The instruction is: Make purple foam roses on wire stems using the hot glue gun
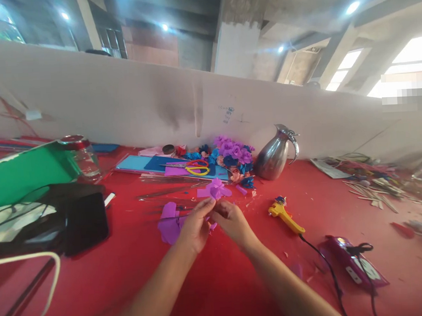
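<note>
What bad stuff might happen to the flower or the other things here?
The left hand and right hand pinch just under the purple flower, so squeezing hard might bend or crumple it.

The yellow glue gun has a black cord running near the right forearm; a sweep of that arm might snag it and drag the gun.

The metal jug stands right beside the flower pile; bumped, it might topple onto it.

my left hand and right hand close together, fingertips in a pinch, bare forearms aslant inward
</note>
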`<state>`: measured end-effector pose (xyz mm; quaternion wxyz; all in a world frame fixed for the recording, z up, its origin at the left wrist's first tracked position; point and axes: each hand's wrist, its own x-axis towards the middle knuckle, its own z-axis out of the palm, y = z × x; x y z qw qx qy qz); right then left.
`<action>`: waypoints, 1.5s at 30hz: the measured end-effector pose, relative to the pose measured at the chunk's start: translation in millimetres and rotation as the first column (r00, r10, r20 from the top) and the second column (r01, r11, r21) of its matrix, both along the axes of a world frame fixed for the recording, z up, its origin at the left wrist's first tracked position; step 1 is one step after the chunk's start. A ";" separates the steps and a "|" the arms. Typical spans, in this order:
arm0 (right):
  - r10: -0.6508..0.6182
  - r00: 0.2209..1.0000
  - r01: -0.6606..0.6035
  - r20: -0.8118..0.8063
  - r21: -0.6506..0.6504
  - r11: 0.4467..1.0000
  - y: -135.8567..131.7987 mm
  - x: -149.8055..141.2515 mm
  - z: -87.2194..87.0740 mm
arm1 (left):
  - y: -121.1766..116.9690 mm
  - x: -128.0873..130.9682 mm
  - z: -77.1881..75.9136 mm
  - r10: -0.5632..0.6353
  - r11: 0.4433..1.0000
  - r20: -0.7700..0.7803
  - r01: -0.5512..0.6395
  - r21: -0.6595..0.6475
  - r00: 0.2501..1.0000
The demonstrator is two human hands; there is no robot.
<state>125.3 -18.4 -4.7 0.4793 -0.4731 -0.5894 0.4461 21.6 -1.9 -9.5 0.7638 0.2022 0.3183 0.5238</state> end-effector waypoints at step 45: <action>-0.037 0.999 0.036 -0.013 -0.085 0.996 -12.3 10.8 -7.6 | -2.6 -5.7 4.4 0.009 0.954 -0.375 0.104 0.281 0.927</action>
